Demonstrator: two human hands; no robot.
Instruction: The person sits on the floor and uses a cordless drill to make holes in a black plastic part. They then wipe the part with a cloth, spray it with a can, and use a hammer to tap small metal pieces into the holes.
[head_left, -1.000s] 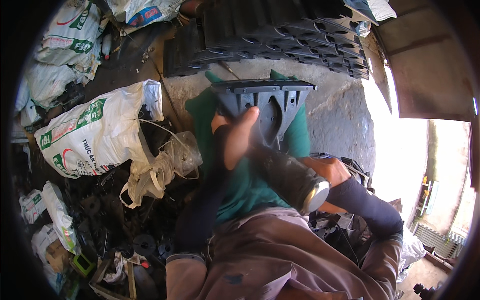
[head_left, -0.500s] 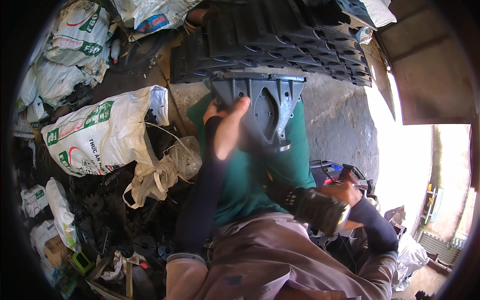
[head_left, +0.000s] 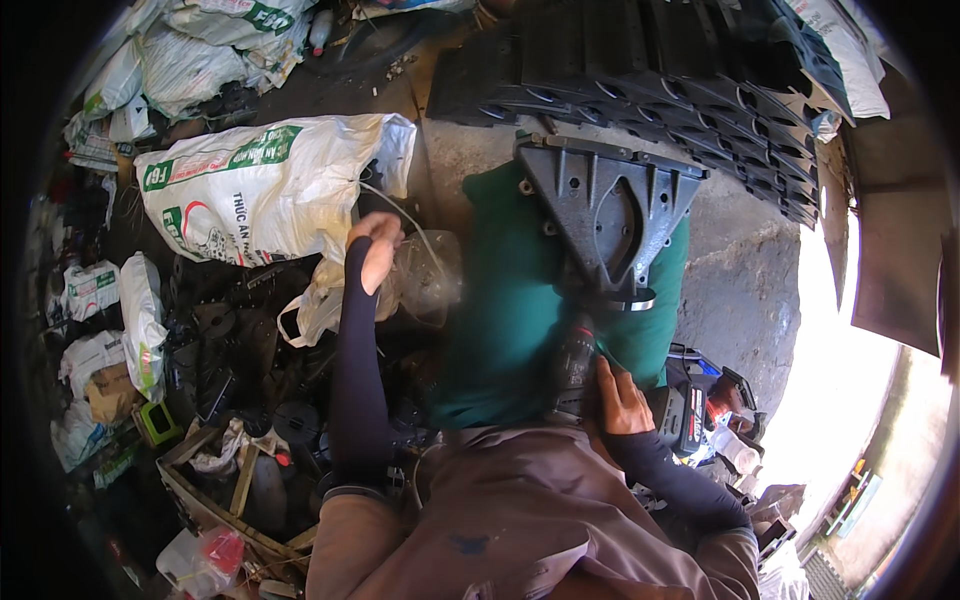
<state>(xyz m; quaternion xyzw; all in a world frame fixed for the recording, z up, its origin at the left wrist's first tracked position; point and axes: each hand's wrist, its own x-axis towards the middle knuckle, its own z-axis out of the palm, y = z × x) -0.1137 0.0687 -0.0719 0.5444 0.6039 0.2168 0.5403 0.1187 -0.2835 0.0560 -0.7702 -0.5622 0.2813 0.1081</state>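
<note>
A dark grey, roughly triangular casting (head_left: 585, 205) with an oval recess, bolt holes and a metal ring at its narrow end rests across my green-clad thighs. My left hand (head_left: 377, 250) is off the casting, beside the mouth of a white woven sack (head_left: 290, 185) and above clear plastic bags (head_left: 425, 275). Its fingers are curled; whatever they may hold is too small to make out. On my lap, a dark power drill (head_left: 573, 365) points toward the casting's ring. My right hand (head_left: 625, 400) lies over the drill's side, fingers bent around it, the handle mostly hidden.
Stacked black ribbed parts (head_left: 640, 80) stand beyond my knees. A wooden crate (head_left: 215, 500) sits at lower left among dark round parts. By my right hip is a black block with light markings (head_left: 682, 415). More white sacks (head_left: 190, 60) lie far left.
My left hand has let go of the casting and moved left toward the sack and bags. My right hand has brought the drill inward onto my lap. The view has shifted left.
</note>
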